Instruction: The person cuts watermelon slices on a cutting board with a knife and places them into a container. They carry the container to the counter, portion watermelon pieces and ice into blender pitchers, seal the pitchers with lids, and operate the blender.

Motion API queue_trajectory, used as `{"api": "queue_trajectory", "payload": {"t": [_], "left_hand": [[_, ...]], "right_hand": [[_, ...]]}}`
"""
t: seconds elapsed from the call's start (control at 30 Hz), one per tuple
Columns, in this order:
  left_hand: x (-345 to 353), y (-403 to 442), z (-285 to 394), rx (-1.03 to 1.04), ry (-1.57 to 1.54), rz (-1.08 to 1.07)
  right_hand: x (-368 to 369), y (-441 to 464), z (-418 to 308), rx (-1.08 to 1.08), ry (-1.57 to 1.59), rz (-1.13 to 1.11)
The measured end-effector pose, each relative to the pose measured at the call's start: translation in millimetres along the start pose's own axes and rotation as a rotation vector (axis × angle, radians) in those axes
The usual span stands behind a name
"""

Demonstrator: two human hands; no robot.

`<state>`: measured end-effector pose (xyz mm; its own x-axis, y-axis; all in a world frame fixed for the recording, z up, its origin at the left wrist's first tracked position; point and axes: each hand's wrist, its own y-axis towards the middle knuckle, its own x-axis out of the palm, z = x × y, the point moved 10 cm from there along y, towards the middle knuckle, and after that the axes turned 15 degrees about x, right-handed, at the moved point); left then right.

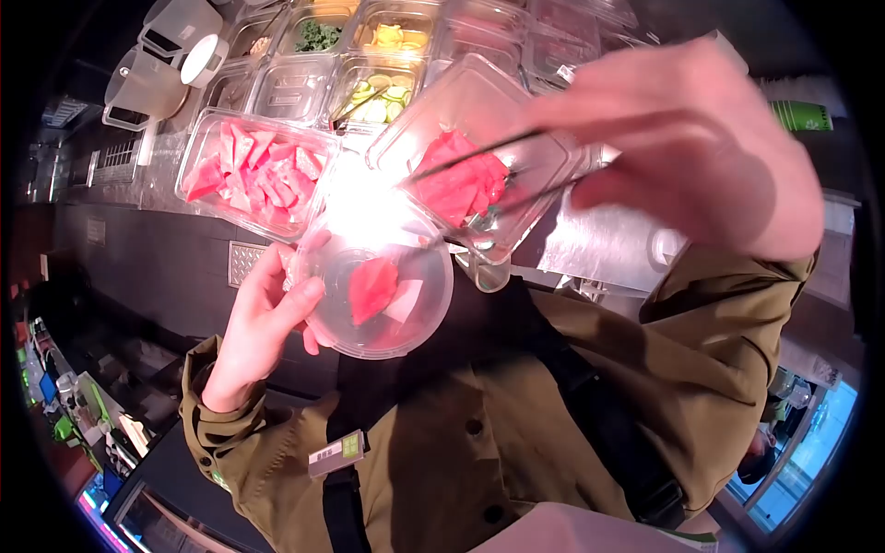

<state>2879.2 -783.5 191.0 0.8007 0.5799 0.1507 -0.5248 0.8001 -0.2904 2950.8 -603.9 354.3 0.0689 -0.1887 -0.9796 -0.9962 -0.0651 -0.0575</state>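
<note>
My left hand (263, 327) is closed around the side of a clear round plastic tub (426, 309). A red piece of what looks like watermelon (373, 288) lies in the tub beside a paler pink patch I cannot make out. Blurred by motion, my right hand (678, 152) grips long dark tongs (475, 158). The tongs reach over a clear bin (544, 198) of red fruit chunks (456, 180), their tips spread apart near its left side. Whether they hold anything is not clear. Left of it, another clear bin (207, 138) holds red watermelon pieces (263, 170).
Behind the bins stand more clear containers, with sliced green-skinned fruit (380, 97), yellow pieces (398, 37) and leafy greens (318, 35). White pitchers (147, 88) are at the back left. Strong glare (364, 198) covers the area above the tub. Green cups (802, 115) lie at right.
</note>
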Motion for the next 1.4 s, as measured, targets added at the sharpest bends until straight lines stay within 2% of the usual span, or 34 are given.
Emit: {"api": "queue_trajectory", "payload": {"t": [0.03, 0.1, 0.13, 0.17, 0.2, 0.3, 0.33, 0.43, 0.5, 0.67, 0.73, 0.83, 0.93, 1.0, 1.03, 1.07, 1.1, 1.13, 1.17, 1.23, 1.3, 1.33, 1.37, 1.4], "left_hand": [[-2, -1, 0, 0.008, -0.006, 0.027], [-4, -1, -10, -0.015, -0.004, 0.018], [-5, -2, -15, -0.030, 0.005, 0.009], [-6, -2, -18, -0.027, 0.007, 0.013], [-6, -1, -20, -0.023, 0.007, 0.015], [-2, 1, -16, -0.026, 0.000, 0.036], [-3, 0, -16, -0.028, 0.000, 0.043], [-11, 0, -22, -0.044, 0.019, 0.041], [-14, 1, -24, -0.038, 0.028, 0.045], [-11, 4, -18, 0.012, 0.006, 0.015], [-6, 1, -6, 0.052, -0.005, 0.038], [-9, -9, -3, 0.072, -0.012, 0.087], [-20, -23, 4, 0.142, 0.023, 0.167], [-47, -45, -3, 0.167, -0.003, 0.313], [-58, -51, -5, 0.187, -0.023, 0.360], [-75, -62, 4, 0.252, -0.045, 0.528], [-93, -76, 11, 0.310, -0.071, 0.692], [-118, -88, 9, 0.358, -0.156, 0.736], [-150, -102, 6, 0.402, -0.231, 0.806], [-214, -126, 6, 0.572, -0.323, 1.128], [-294, -140, 0, 0.628, -0.075, 1.206], [-340, -132, -5, 0.703, -0.003, 1.125], [-367, -120, -9, 0.676, -0.049, 1.157], [-389, -103, -12, 0.726, -0.091, 1.232]], "right_hand": [[-1, -4, 13, 0.038, -0.077, -0.013], [35, -3, 21, -0.031, -0.116, -0.086], [62, 1, 21, -0.067, -0.147, -0.162], [101, 7, 18, -0.052, -0.327, -0.334], [124, 8, 7, -0.151, -0.409, -0.361], [142, 8, -2, -0.270, -0.403, -0.261], [142, 3, 2, -0.265, -0.390, -0.330], [72, -17, 33, -0.182, -0.228, -0.018], [46, -21, 52, 0.079, -0.254, -0.136], [-30, -47, 53, 0.172, -0.027, 0.070], [-42, -49, 38, 0.209, -0.093, 0.169], [-13, -16, -1, 0.008, 0.011, -0.081], [-9, 1, -26, 0.011, 0.003, -0.065], [-29, -28, 5, 0.149, 0.107, 0.143], [-41, -52, 31, 0.290, 0.209, 0.301], [-35, -73, 65, 0.458, 0.289, 0.359], [-18, -91, 100, 0.623, 0.389, 0.291], [1, -101, 125, 0.721, 0.312, 0.151], [16, -96, 120, 0.611, 0.363, 0.071], [26, -90, 105, 0.489, 0.308, 0.145], [32, -64, 91, 0.469, 0.409, 0.092], [26, -44, 73, 0.345, 0.394, 0.161], [25, -19, 54, 0.302, 0.419, 0.155], [28, 11, 28, 0.249, 0.347, 0.050]]}}
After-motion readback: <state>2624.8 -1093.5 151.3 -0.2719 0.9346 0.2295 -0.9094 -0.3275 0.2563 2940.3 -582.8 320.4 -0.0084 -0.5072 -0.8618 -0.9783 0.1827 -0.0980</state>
